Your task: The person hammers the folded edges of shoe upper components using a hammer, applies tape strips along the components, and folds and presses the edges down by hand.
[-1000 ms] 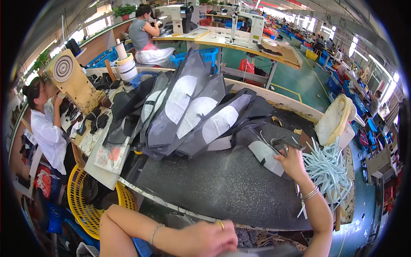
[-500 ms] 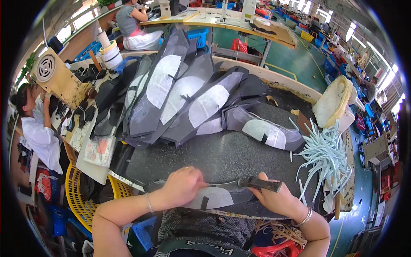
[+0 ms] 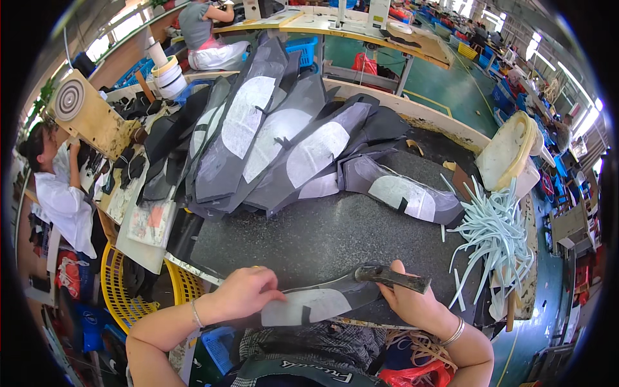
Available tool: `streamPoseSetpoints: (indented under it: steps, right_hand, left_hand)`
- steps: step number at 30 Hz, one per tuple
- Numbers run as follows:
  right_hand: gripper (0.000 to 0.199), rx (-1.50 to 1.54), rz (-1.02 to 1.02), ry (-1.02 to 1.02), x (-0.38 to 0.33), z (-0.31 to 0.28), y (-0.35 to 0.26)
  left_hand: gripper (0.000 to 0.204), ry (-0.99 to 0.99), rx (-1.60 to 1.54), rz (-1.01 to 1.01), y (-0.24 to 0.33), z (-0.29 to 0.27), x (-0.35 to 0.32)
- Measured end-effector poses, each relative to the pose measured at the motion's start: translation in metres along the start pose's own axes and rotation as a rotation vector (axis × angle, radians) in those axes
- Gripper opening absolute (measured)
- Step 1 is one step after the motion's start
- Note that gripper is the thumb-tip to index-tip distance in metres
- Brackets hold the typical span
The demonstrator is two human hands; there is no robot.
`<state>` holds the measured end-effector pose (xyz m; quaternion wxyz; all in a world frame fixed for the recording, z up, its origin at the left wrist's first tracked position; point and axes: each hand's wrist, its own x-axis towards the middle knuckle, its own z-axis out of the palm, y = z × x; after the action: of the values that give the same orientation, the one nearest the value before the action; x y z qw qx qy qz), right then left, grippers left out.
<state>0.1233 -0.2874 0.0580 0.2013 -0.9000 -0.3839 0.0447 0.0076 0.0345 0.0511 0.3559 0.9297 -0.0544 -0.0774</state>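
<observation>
The person's right hand (image 3: 409,300) grips a dark hammer (image 3: 403,278), fingers closed around it, its round end over the upper edge of a grey piece (image 3: 316,304). That piece lies at the near edge of a black board (image 3: 258,242), directly in front of the person, with a white patch and a short black mark facing up. The left hand (image 3: 248,293) is at the piece's left end, fingers bent and thumb pointing right; whether they pinch the edge cannot be told. Each wrist wears a bracelet.

Beyond the board's bare middle, a pile (image 3: 284,158) of similar pieces fans out, their white patches showing. Another piece (image 3: 403,197) lies to the right of the pile, its right end near a heap of pale blue strips (image 3: 493,235). A cream fixture (image 3: 506,151) stands behind the strips.

A yellow basket (image 3: 119,293) sits below the table's left side. A co-worker in white (image 3: 64,206) is at the left, beside a beige machine (image 3: 90,116); another in grey (image 3: 198,26) sits at a far table (image 3: 309,22).
</observation>
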Motion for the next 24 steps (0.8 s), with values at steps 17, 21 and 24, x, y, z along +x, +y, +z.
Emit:
streamPoseSetpoints:
  steps: [17,21,24]
  right_hand:
    - [0.022,0.437,0.205,0.112,-0.03,-0.007,-0.018]
    - [0.021,0.088,-0.051,0.165,-0.027,-0.043,-0.014]
    - [0.016,0.148,0.18,0.064,-0.008,-0.039,-0.019]
  left_hand:
    - [0.037,-0.213,-0.29,-0.027,0.059,0.052,0.098]
    - [0.031,0.046,-0.064,0.139,0.058,0.052,0.103]
    - [0.034,-0.037,-0.145,-0.001,0.056,0.055,0.11]
